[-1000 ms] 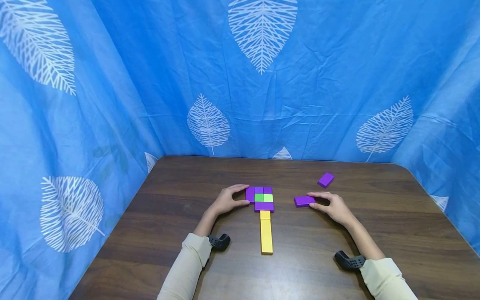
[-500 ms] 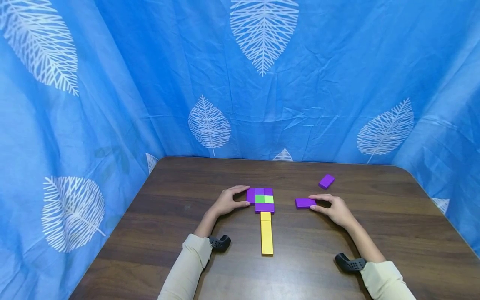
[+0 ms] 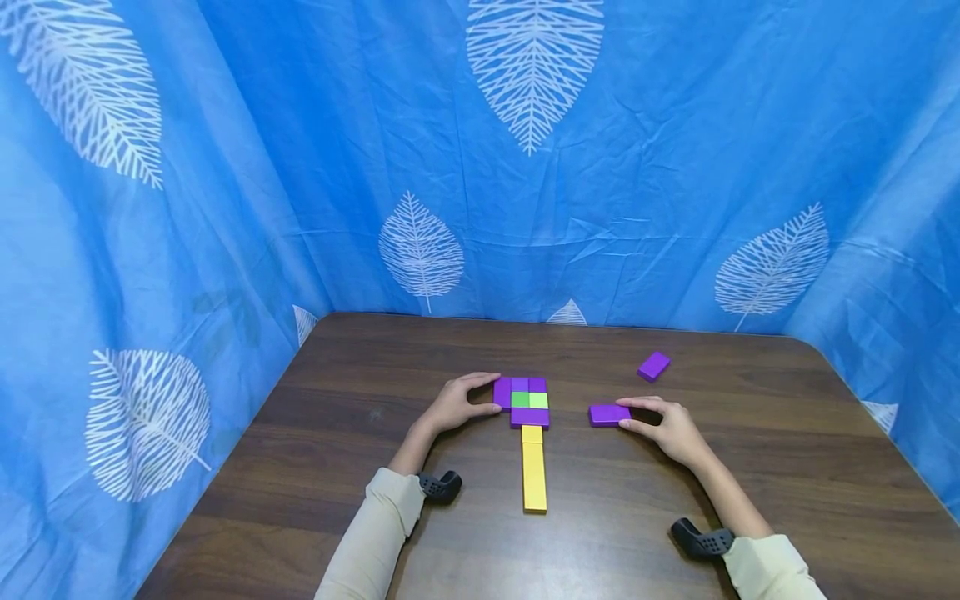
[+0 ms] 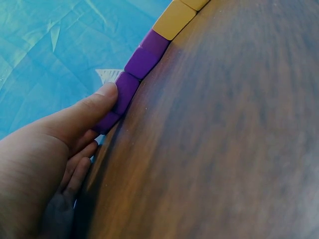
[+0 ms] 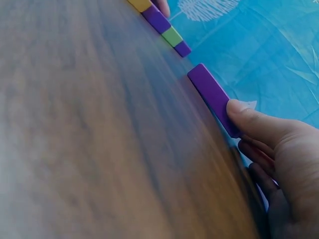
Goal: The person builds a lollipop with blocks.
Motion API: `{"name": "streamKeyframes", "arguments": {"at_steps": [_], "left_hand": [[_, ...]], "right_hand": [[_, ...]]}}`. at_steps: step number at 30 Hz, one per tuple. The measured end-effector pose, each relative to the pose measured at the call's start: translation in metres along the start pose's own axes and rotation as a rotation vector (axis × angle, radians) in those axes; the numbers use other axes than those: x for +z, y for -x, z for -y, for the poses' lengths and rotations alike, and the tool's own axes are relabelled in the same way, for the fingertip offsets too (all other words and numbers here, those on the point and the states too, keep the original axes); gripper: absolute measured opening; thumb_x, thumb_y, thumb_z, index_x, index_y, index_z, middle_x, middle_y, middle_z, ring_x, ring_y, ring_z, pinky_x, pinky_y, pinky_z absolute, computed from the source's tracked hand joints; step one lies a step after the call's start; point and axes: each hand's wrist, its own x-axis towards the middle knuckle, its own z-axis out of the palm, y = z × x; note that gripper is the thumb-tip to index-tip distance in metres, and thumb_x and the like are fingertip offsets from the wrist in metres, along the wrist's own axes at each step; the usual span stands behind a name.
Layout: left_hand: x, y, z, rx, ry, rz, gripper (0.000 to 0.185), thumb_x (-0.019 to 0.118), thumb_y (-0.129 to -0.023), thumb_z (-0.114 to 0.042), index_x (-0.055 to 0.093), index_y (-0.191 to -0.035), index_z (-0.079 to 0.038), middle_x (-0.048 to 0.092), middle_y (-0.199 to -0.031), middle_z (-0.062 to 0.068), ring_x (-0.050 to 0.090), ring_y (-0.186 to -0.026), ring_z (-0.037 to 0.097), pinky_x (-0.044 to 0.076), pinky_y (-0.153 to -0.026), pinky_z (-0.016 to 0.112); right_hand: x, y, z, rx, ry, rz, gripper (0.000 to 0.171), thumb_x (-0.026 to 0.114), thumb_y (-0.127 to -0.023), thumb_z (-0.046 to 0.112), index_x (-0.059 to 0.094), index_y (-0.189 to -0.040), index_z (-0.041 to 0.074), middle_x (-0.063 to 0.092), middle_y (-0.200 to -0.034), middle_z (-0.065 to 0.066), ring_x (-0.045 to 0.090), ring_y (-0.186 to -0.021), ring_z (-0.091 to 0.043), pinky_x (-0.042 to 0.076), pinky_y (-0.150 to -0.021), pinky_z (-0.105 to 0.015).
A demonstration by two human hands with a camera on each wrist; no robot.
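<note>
— Where is the loose purple block (image 3: 609,414) found?
— On the counter (image 3: 375,433), pinched by the right hand (image 3: 670,427); the block pattern (image 3: 527,401) is gripped by the left hand (image 3: 452,403), fingers curled.

Dark brown wood-grain surface (image 3: 337,392) with a rounded far right corner. Blue cloth backdrop printed with white leaves (image 3: 525,208) hanging behind and along both sides. Small purple rectangular block (image 3: 653,366) lying flat and alone toward the far right, angled slightly. Long yellow flat block (image 3: 534,477) pointing toward the near edge.
</note>
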Motion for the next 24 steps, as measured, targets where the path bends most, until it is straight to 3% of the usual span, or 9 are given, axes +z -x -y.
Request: {"name": "streamKeyframes", "arguments": {"at_steps": [5, 8, 13, 16, 19, 24], "left_hand": [[0.000, 0.000, 0.000, 0.001, 0.005, -0.002, 0.060, 0.069, -0.082, -0.041, 0.051, -0.133, -0.016, 0.049, -0.135, 0.006, 0.040, -0.127, 0.023, 0.033, -0.103, 0.042], [0.000, 0.000, 0.000, 0.001, -0.001, -0.002, 0.060, 0.069, -0.081, -0.041, 0.051, -0.133, -0.016, 0.049, -0.135, 0.005, 0.040, -0.127, 0.022, 0.032, -0.104, 0.041], [0.000, 0.000, 0.001, 0.001, 0.002, -0.006, 0.061, 0.069, -0.081, -0.041, 0.052, -0.133, -0.017, 0.049, -0.134, 0.004, 0.041, -0.126, 0.022, 0.032, -0.104, 0.041], [0.000, 0.000, 0.001, 0.000, 0.004, -0.002, 0.061, 0.069, -0.081, -0.041, 0.052, -0.133, -0.017, 0.049, -0.134, 0.004, 0.041, -0.126, 0.022, 0.032, -0.104, 0.041], [0.000, 0.000, 0.001, 0.005, 0.005, 0.001, 0.061, 0.069, -0.081, -0.041, 0.051, -0.133, -0.016, 0.049, -0.134, 0.005, 0.041, -0.126, 0.022, 0.032, -0.104, 0.041], [0.000, 0.000, 0.001, 0.018, 0.004, -0.005, 0.060, 0.069, -0.081, -0.040, 0.052, -0.133, -0.016, 0.049, -0.134, 0.005, 0.041, -0.126, 0.023, 0.032, -0.103, 0.042]], "right_hand": [[0.003, 0.001, 0.004, -0.023, -0.027, -0.029, 0.035, 0.071, -0.081, 0.031, 0.068, -0.112, 0.017, 0.065, -0.111, -0.007, 0.055, -0.108, -0.029, 0.040, -0.090, -0.049], [0.007, 0.003, 0.008, -0.038, -0.038, -0.060, 0.033, 0.071, -0.081, 0.030, 0.068, -0.112, 0.020, 0.065, -0.110, -0.002, 0.056, -0.107, -0.022, 0.042, -0.090, -0.038], [0.009, 0.008, 0.045, -0.037, -0.096, -0.117, 0.031, 0.071, -0.082, 0.018, 0.067, -0.112, 0.011, 0.065, -0.109, -0.005, 0.056, -0.107, -0.019, 0.039, -0.088, -0.019], [0.015, 0.008, 0.061, -0.037, -0.151, -0.164, 0.030, 0.072, -0.081, 0.010, 0.067, -0.110, 0.004, 0.065, -0.109, -0.011, 0.055, -0.106, -0.018, 0.036, -0.088, -0.014], [0.023, 0.004, 0.066, -0.044, -0.194, -0.211, 0.030, 0.071, -0.080, 0.008, 0.067, -0.109, 0.001, 0.065, -0.108, -0.014, 0.055, -0.104, -0.014, 0.038, -0.087, -0.015], [0.034, -0.007, 0.072, -0.064, -0.268, -0.275, 0.030, 0.071, -0.080, 0.006, 0.066, -0.109, -0.002, 0.065, -0.107, -0.017, 0.057, -0.100, -0.020, 0.045, -0.086, -0.031]]}}
